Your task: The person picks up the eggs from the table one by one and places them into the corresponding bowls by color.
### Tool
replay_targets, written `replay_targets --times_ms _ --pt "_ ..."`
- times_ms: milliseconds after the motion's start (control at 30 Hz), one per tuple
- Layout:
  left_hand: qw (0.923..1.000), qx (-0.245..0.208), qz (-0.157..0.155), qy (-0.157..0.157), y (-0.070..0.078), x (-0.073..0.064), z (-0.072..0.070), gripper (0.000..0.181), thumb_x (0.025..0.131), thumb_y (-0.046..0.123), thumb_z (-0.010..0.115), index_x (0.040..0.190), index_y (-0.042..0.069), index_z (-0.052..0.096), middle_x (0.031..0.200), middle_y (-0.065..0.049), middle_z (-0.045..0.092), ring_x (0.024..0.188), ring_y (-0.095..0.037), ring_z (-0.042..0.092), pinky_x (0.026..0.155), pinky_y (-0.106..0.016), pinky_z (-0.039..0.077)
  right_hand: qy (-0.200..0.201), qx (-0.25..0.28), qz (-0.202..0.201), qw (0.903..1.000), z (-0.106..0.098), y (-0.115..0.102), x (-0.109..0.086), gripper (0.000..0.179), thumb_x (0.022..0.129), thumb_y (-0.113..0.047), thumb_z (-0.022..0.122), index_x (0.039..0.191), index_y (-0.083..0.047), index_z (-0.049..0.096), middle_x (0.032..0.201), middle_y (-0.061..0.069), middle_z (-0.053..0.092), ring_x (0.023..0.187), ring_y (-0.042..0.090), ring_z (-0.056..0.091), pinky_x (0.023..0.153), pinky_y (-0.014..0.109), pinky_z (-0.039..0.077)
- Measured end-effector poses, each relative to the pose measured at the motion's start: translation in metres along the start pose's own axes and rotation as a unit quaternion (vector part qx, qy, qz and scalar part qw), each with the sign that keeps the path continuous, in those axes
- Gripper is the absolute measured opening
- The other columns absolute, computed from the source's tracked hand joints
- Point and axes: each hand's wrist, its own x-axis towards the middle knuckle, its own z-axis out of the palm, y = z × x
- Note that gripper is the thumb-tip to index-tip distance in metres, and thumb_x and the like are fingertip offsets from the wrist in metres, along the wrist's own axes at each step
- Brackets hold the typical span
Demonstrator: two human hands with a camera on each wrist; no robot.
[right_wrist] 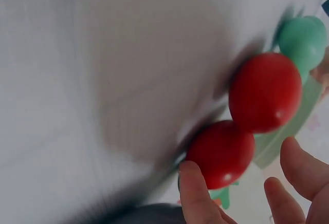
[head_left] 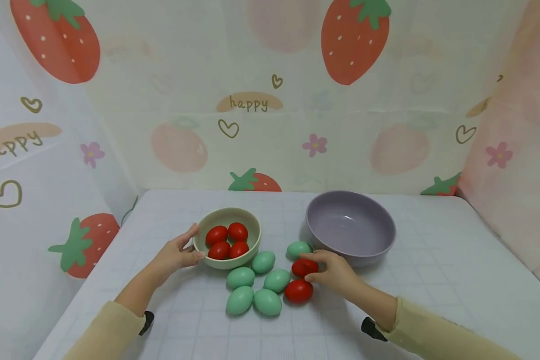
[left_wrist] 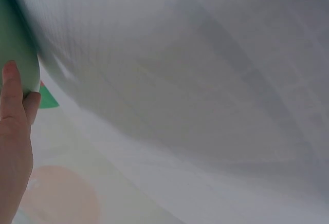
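Note:
My left hand (head_left: pixel 176 256) rests against the left side of a light green bowl (head_left: pixel 227 214), thumb and fingers spread along it. In the left wrist view, fingertips lie on the bowl's outer wall (left_wrist: pixel 18 39). Several red eggs (head_left: pixel 217 235) sit inside. My right hand (head_left: pixel 335 274) reaches around a red egg (head_left: pixel 302 269) on the table, thumb and fingers on either side. The right wrist view shows one fingertip touching this egg (right_wrist: pixel 221 154) and the thumb apart from it. A second red egg (head_left: pixel 299 291) touches its near side.
Several mint green eggs (head_left: pixel 240 301) lie between the hands, in front of the green bowl. Another green egg (head_left: pixel 299 249) lies beside a larger purple bowl (head_left: pixel 351 225) at the back right. A printed curtain (head_left: pixel 252 65) stands behind the white table (head_left: pixel 432 300).

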Motion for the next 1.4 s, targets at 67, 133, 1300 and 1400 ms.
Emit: replay_targets --times_ms 67,133,1300,1400 --pt "1.0 0.001 0.001 0.0 0.0 0.0 0.0 0.083 0.092 0.012 0.067 0.156 0.011 0.014 0.162 -0.011 -0.001 0.142 -0.041 0.021 0.1 -0.043 0.043 0.0 0.0 0.005 1.0 0.003 0.001 -0.001 0.046 0.076 -0.001 0.08 0.121 -0.002 0.068 0.124 0.02 0.061 0.12 0.037 0.053 0.098 0.049 0.046" --pt "1.0 0.002 0.002 0.0 0.0 0.0 0.0 0.083 0.092 0.012 0.067 0.156 0.012 0.014 0.162 -0.011 -0.001 0.142 -0.041 0.021 0.1 -0.043 0.043 0.002 0.009 0.012 0.9999 0.006 0.003 0.0 0.044 0.077 0.0 0.079 0.121 -0.003 0.069 0.125 0.021 0.06 0.119 0.037 0.053 0.095 0.047 0.048" --pt "1.0 0.001 0.0 0.003 -0.001 -0.002 0.0 0.083 0.092 0.011 0.067 0.156 0.008 0.015 0.162 -0.01 0.001 0.142 -0.042 0.02 0.099 -0.042 0.045 0.042 0.017 0.037 0.9983 0.021 0.008 0.009 0.035 0.075 0.004 0.078 0.11 -0.002 0.074 0.111 0.016 0.069 0.108 0.031 0.061 0.094 0.047 0.049" --pt "1.0 0.001 -0.001 0.005 -0.001 -0.002 0.0 0.083 0.092 0.011 0.068 0.156 0.008 0.015 0.162 -0.01 0.001 0.142 -0.042 0.021 0.099 -0.041 0.045 0.044 0.022 0.038 0.9981 0.022 0.006 0.008 0.035 0.076 0.005 0.077 0.11 -0.002 0.074 0.112 0.016 0.069 0.108 0.03 0.061 0.094 0.046 0.05"
